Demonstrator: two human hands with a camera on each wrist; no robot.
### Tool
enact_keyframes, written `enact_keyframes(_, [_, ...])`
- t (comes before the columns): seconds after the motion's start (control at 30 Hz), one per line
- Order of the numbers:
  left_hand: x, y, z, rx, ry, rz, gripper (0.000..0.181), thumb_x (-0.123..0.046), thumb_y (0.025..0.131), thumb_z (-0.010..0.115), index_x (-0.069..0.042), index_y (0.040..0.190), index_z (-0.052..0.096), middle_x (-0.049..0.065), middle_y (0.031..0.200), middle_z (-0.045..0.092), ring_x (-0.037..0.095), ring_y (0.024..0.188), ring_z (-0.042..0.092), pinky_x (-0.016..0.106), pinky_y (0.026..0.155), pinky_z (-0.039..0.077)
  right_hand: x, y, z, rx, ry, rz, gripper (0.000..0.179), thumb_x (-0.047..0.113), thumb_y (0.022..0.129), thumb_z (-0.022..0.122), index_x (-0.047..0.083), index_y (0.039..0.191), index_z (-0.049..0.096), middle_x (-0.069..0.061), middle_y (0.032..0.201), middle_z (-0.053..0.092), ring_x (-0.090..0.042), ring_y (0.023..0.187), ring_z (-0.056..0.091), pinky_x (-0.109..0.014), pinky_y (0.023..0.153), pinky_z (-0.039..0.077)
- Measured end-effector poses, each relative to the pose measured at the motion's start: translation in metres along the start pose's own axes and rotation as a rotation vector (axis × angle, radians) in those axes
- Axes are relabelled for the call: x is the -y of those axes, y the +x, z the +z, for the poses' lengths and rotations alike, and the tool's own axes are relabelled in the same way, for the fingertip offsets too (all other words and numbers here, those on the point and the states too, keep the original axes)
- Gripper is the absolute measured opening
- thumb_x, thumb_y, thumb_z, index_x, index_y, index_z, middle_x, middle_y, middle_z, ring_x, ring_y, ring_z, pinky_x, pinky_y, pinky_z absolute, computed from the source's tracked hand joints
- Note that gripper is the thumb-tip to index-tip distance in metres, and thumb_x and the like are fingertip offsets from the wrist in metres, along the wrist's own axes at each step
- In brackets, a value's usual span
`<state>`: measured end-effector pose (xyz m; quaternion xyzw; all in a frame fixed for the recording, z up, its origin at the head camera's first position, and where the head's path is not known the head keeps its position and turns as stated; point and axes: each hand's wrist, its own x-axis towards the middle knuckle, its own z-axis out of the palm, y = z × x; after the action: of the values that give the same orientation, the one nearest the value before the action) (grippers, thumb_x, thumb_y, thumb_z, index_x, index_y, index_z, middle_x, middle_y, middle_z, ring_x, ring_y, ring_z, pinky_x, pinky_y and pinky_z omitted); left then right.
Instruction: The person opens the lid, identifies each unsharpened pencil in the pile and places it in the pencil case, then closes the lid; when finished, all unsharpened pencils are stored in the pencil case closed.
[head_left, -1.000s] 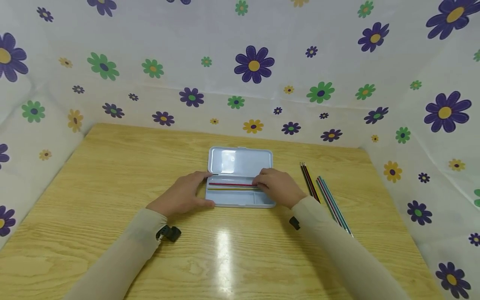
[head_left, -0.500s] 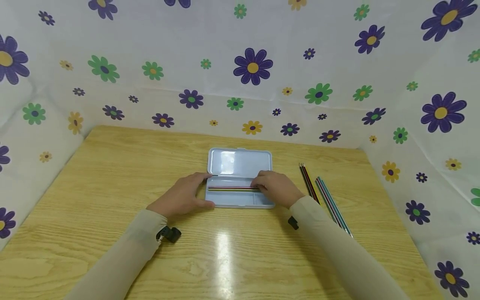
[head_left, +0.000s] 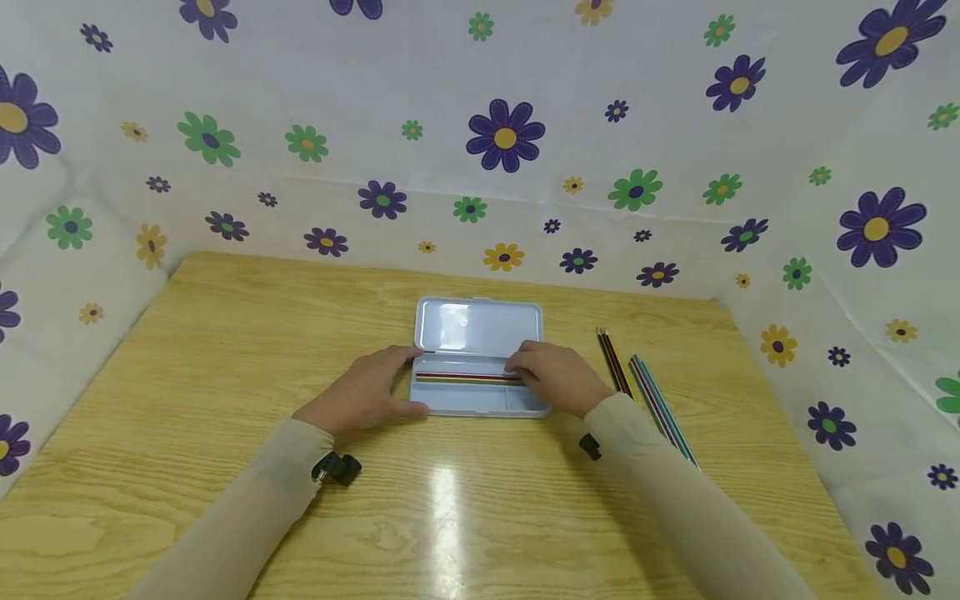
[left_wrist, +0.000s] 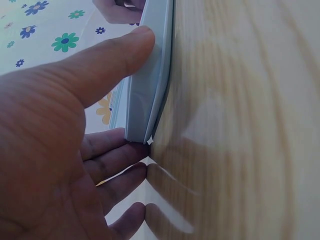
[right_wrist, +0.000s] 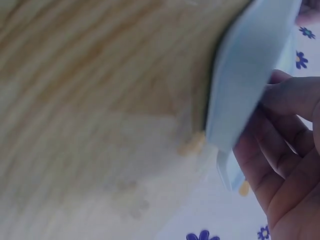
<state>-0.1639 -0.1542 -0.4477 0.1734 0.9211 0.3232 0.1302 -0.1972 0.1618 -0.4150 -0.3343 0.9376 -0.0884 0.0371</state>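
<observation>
A light blue pencil case (head_left: 461,402) lies on the table with its lid (head_left: 495,327) swung back. Several thin pencils (head_left: 465,378), with red, dark and yellow showing, lie side by side in its long compartment. My left hand (head_left: 362,390) holds the case's left end, thumb at the front wall and fingers behind; the left wrist view shows the thumb (left_wrist: 120,52) against the wall. Over the right end, my right hand (head_left: 558,377) reaches inside with bent fingers, pinching at the pencils' right ends. Those ends are hidden beneath it.
Right of the case lie two loose groups of pencils: dark and yellow ones (head_left: 617,362), and teal and red ones (head_left: 660,404), partly behind the right sleeve. A small divided compartment (head_left: 525,400) is at the case's front right. Flowered cloth (head_left: 420,158) surrounds the wooden table (head_left: 300,292).
The red pencil, apart from and behind the yellow one a second ago, now lies close against the others. The right hand came slightly forward with it; the left hand stays at the case.
</observation>
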Motion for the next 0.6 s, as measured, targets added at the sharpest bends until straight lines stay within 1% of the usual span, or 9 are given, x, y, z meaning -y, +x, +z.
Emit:
enact_keyframes(0.17, [0.000,0.000,0.001,-0.005,0.000,0.007,0.097,-0.052,0.083,0.084,-0.011,0.158,0.039,0.012,0.162,0.041,0.036,0.150,0.037,0.054,0.123,0.031,-0.011,-0.020,-0.011,-0.075,0.039,0.017,0.020,0.007,0.099,0.068,0.012,0.117,0.076,0.000,0.114,0.071,-0.014,0.098,0.068,-0.034,0.086,0.060])
enact_keyframes(0.3, [0.000,0.000,0.001,-0.004,-0.006,0.006,0.097,-0.051,0.083,0.085,-0.011,0.158,0.039,0.012,0.162,0.041,0.036,0.150,0.037,0.054,0.123,0.030,-0.030,-0.049,-0.022,-0.109,0.042,0.036,0.021,0.006,0.099,0.068,0.009,0.119,0.074,-0.003,0.116,0.070,-0.017,0.097,0.070,-0.036,0.082,0.061])
enact_keyframes(0.37, [-0.001,0.000,0.001,-0.004,-0.006,0.006,0.096,-0.050,0.083,0.085,-0.011,0.158,0.039,0.012,0.162,0.041,0.036,0.150,0.037,0.054,0.123,0.030,-0.042,-0.067,-0.027,-0.104,0.024,0.063,0.021,0.005,0.099,0.068,0.007,0.120,0.073,-0.005,0.114,0.069,-0.018,0.093,0.069,-0.037,0.080,0.061])
enact_keyframes(0.47, [-0.001,0.000,0.000,-0.004,-0.009,0.001,0.096,-0.050,0.083,0.085,-0.011,0.158,0.039,0.011,0.162,0.041,0.035,0.150,0.037,0.054,0.123,0.030,-0.065,-0.097,-0.035,-0.075,0.016,0.130,0.024,0.005,0.099,0.066,0.005,0.123,0.071,-0.008,0.114,0.068,-0.019,0.092,0.068,-0.040,0.077,0.061])
enact_keyframes(0.6, [-0.001,0.000,0.001,-0.002,0.001,0.002,0.097,-0.051,0.083,0.085,-0.012,0.158,0.039,0.011,0.162,0.041,0.035,0.150,0.037,0.053,0.123,0.030,-0.091,-0.136,-0.045,-0.002,0.065,0.242,0.028,0.005,0.100,0.064,0.003,0.127,0.067,-0.011,0.116,0.066,-0.023,0.095,0.067,-0.044,0.078,0.060])
